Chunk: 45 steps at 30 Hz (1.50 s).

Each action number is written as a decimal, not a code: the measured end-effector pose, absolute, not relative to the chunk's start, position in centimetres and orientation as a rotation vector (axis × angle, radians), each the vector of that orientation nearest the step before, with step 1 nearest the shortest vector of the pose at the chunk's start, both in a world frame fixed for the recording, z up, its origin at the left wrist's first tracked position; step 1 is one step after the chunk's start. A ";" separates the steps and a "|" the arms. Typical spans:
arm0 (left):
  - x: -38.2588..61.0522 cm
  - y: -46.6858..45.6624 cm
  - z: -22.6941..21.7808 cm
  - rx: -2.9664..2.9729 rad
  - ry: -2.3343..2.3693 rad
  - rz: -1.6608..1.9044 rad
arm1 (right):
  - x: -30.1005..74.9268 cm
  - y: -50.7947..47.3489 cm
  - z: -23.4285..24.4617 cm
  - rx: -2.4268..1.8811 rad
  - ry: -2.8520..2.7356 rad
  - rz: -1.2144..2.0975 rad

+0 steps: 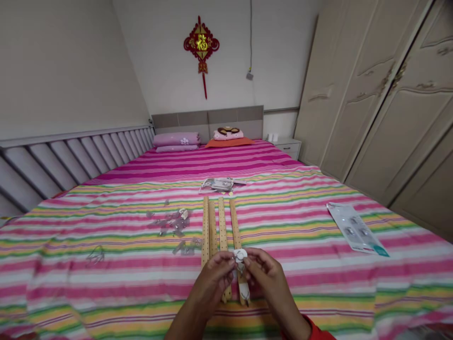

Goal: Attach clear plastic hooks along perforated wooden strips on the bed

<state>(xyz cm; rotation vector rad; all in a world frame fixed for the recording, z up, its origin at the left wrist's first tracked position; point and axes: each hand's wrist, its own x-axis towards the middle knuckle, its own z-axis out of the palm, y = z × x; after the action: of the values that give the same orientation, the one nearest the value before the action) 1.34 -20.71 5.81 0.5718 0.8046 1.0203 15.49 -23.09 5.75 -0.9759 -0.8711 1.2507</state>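
Between the fingertips of both hands is a small white hook [240, 255] with a rounded top and a metal-looking part beneath it. My left hand [216, 274] pinches its left side, and my right hand [265, 271] grips its right side. Under the hands lie several long wooden strips [222, 222] with rows of holes, side by side on the bed. A white oval piece [244, 290] sits on the near end of the rightmost wooden strip [235, 226]. My hands partly cover the strips' near parts.
Small clear plastic pieces [173, 222] are scattered left of the strips, with a thin loop [95, 255] farther left. Clear packaging [221, 184] lies beyond the strips. A blister card [357, 231] rests at right. The striped bedsheet [123, 283] has wrinkles.
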 end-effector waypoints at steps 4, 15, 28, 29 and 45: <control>1.3 -21.0 5.7 0.982 0.951 1.144 | 15.4 -23.9 5.4 -1.007 -0.895 1.186; 0.6 -23.5 6.4 2.358 1.004 1.253 | 14.9 -25.3 4.4 -0.982 -0.913 1.391; 1.0 -24.8 5.5 2.452 0.905 1.338 | 16.0 -25.1 4.2 -0.971 -0.674 1.475; 1.0 -24.6 5.5 2.367 0.949 1.344 | 16.3 -25.0 4.2 -0.984 -0.665 1.466; 3.6 -15.5 4.2 1.313 1.182 1.092 | 17.3 -17.6 3.2 -1.057 -0.732 1.350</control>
<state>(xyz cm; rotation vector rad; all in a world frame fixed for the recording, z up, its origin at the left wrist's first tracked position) 3.58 -15.49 4.16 1.3134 1.1824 1.0919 17.31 -17.57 3.16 -1.0575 -0.7317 1.3497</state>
